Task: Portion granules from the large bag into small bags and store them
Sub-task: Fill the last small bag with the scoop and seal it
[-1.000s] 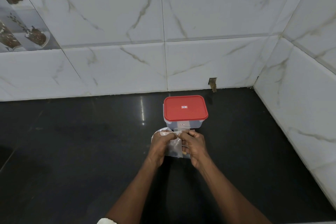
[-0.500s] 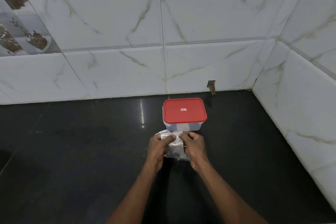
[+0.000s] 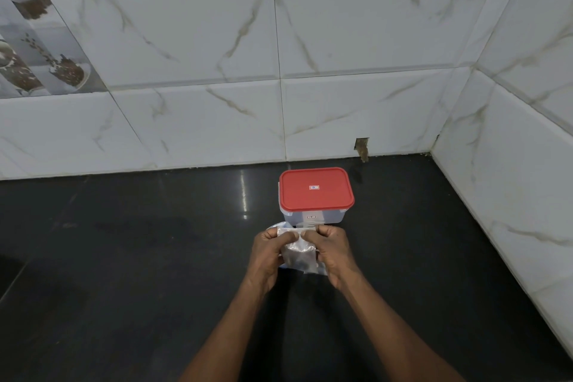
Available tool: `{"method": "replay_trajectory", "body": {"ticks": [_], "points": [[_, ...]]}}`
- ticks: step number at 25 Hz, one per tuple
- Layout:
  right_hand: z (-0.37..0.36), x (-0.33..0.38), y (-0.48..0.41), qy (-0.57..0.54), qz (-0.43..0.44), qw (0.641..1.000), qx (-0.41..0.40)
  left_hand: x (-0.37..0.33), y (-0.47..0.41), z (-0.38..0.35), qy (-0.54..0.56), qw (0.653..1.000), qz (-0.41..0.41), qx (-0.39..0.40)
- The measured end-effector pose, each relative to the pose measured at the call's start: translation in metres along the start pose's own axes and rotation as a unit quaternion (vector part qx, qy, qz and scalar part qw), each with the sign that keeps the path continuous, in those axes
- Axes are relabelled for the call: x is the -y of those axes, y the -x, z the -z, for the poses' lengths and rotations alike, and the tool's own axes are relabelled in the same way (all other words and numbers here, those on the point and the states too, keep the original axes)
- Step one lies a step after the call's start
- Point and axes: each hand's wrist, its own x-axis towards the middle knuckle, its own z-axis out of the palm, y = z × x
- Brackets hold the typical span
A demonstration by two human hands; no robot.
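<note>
A: Where's the small bag (image 3: 306,267)?
B: Over the black countertop (image 3: 124,273), just in front of the red-lidded container (image 3: 316,195). The left hand (image 3: 268,253) and right hand (image 3: 333,253) each pinch its top edge, thumbs nearly meeting.
A: Tip?
B: I'd press along the whole mouth evenly, keeping the granules (image 3: 298,256) low.
A: Room?
B: 2 white marbled tile walls (image 3: 341,40) meet in a corner.

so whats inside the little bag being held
Dark granules show through the small clear bag, filling its lower part. The left hand and right hand pinch its top edge, so the opening is covered.
</note>
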Motion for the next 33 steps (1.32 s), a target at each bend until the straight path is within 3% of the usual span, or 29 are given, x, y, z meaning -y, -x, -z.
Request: {"method": "replay_trajectory", "body": {"ticks": [7, 12, 18, 27, 33], "points": [[-0.005, -0.003, 0.001, -0.001, 0.011, 0.999, -0.050, 0.004, -0.004, -0.006, -0.040, 0.998, -0.035, -0.042], [0.007, -0.001, -0.001, -0.029, 0.005, 1.000, 0.006, 0.000, -0.004, 0.001, -0.047, 0.998, -0.029, 0.011], [0.004, -0.005, -0.007, 0.004, -0.008, 1.000, -0.019, 0.008, -0.007, -0.001, -0.004, 1.000, 0.011, -0.014], [0.018, -0.006, -0.009, 0.026, -0.015, 0.998, 0.057, 0.010, -0.010, 0.005, -0.075, 0.996, -0.010, 0.037], [0.005, -0.011, -0.011, 0.043, -0.005, 0.999, -0.008, 0.009, -0.008, -0.009, -0.024, 0.999, 0.024, 0.027]]}}
